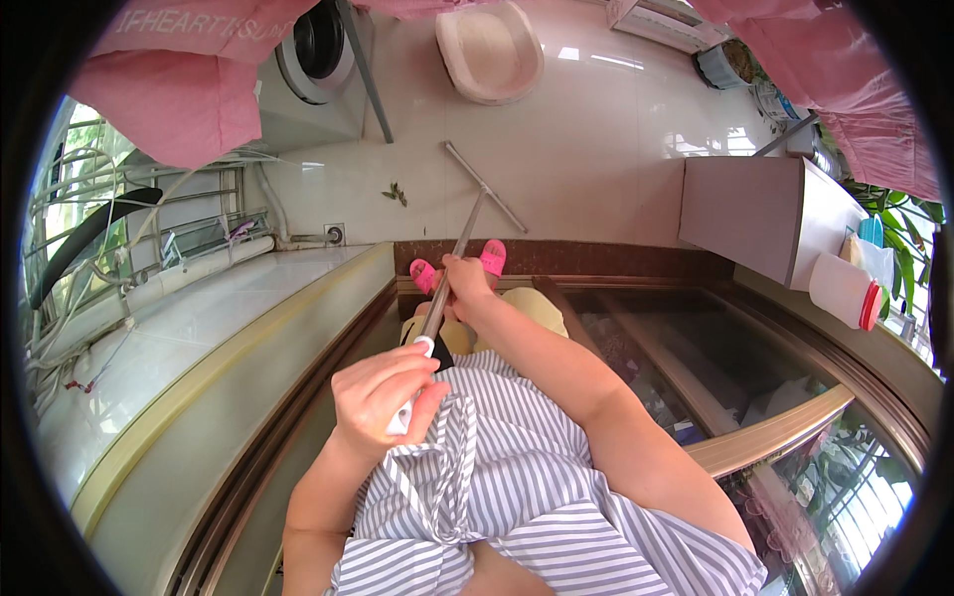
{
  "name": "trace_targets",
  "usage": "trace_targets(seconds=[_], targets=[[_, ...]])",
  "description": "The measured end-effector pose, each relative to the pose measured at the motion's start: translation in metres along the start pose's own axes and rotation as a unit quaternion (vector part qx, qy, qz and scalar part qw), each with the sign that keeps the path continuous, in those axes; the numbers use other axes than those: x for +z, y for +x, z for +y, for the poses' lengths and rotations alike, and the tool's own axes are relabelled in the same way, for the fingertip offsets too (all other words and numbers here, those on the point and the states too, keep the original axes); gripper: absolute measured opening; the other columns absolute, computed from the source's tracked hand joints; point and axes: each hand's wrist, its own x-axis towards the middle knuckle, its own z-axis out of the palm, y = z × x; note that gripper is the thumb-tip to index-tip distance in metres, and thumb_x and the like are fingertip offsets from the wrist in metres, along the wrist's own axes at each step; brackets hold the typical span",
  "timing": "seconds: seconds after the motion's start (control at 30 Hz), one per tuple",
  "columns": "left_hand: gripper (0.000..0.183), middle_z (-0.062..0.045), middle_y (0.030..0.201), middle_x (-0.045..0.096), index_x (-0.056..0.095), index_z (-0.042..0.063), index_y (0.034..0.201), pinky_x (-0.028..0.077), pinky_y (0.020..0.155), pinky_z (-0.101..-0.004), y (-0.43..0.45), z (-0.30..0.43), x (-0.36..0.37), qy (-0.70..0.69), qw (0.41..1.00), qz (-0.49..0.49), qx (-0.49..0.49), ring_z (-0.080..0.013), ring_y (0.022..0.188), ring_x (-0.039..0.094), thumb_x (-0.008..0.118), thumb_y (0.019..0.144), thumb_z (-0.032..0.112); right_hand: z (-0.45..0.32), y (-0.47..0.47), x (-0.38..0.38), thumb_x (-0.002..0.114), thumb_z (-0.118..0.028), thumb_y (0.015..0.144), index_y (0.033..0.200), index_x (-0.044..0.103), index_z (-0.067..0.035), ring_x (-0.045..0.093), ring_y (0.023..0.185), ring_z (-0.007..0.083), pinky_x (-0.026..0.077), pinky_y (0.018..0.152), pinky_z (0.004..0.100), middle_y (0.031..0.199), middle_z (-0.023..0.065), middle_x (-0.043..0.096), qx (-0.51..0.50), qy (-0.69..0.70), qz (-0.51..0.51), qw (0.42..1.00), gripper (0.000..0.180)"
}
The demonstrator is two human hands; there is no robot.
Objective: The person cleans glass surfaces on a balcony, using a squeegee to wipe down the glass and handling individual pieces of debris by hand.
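Note:
A long metal pole (464, 235) with a T-shaped head (485, 188), like a floor squeegee, slopes away from me. Its thin crossbar lies slantwise against the pale tiled floor (596, 127). My left hand (387, 391) is wrapped around the white grip (399, 422) at the near end, level with my waist. Farther down the shaft, my right hand (467, 281) grips the metal. To the left of the crossbar, a few green leaves (396, 194) are scattered on the tiles. Beyond the crossbar sits a cream-coloured basin (490, 52).
A front-loading washing machine (317, 97) stands at the upper left. White pipes (216, 272) run along the left wall. A pale cabinet (738, 208) juts in at the right, near a red-lidded plastic jar (842, 290). Pink cloths (171, 104) hang overhead. Brown door tracks (633, 261) cross before my feet.

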Motion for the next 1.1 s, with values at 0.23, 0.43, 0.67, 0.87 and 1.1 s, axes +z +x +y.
trace_targets(seconds=[0.23,0.43,0.67,0.87,1.1], targets=[[0.018,-0.014,0.076,0.064,0.057,0.0,0.07,0.052,0.081,-0.042,0.031,-0.012,0.039,-0.197,0.975,-0.091,0.054,-0.031,0.084,0.066,0.073,0.062,-0.001,-0.037,0.008,-0.06,0.048,-0.016,0.089,0.086,0.047,-0.002,0.049,0.049,0.0183,0.041,0.041,0.033,0.063,0.0082,0.05,-0.121,0.076,0.097,0.985,0.014],[0.013,-0.009,0.096,0.063,0.06,0.001,0.081,0.045,0.095,-0.0383,0.068,-0.036,0.177,-0.235,0.939,-0.236,0.085,-0.0253,0.111,0.055,0.069,0.077,0.009,-0.111,0.051,-0.203,0.052,-0.018,0.088,0.081,0.045,-0.006,0.044,0.047,0.0159,0.039,0.041,0.0278,0.061,0.0056,0.048,-0.159,0.152,0.19,0.957,0.016],[0.011,-0.01,0.111,0.061,0.062,0.002,0.087,0.045,0.094,-0.0372,0.103,-0.061,0.279,-0.257,0.916,-0.3,0.07,-0.0256,0.118,0.049,0.063,0.083,0.013,-0.159,0.083,-0.29,0.055,-0.007,0.084,0.072,0.047,-0.003,0.043,0.045,0.0136,0.038,0.041,0.0241,0.058,0.0039,0.046,-0.18,0.163,0.218,0.945,0.015],[0.012,-0.01,0.096,0.065,0.062,0.001,0.084,0.05,0.084,-0.0373,0.122,-0.078,0.302,-0.259,0.922,-0.268,0.104,-0.0277,0.105,0.058,0.063,0.08,0.013,-0.177,0.099,-0.296,0.049,-0.013,0.074,0.051,0.051,0.0,0.05,0.043,0.0237,0.039,0.04,0.0355,0.048,0.0136,0.052,-0.173,-0.132,0.303,0.928,0.027],[0.011,-0.008,0.087,0.066,0.061,0.002,0.072,0.053,0.08,-0.0352,0.057,-0.09,0.21,-0.176,0.961,-0.177,0.117,-0.0257,0.102,0.061,0.071,0.071,0.005,-0.111,0.098,-0.214,0.053,-0.005,0.074,0.068,0.053,0.005,0.058,0.047,0.0218,0.041,0.034,0.0323,0.058,0.011,0.054,-0.137,-0.213,0.263,0.931,0.012]])
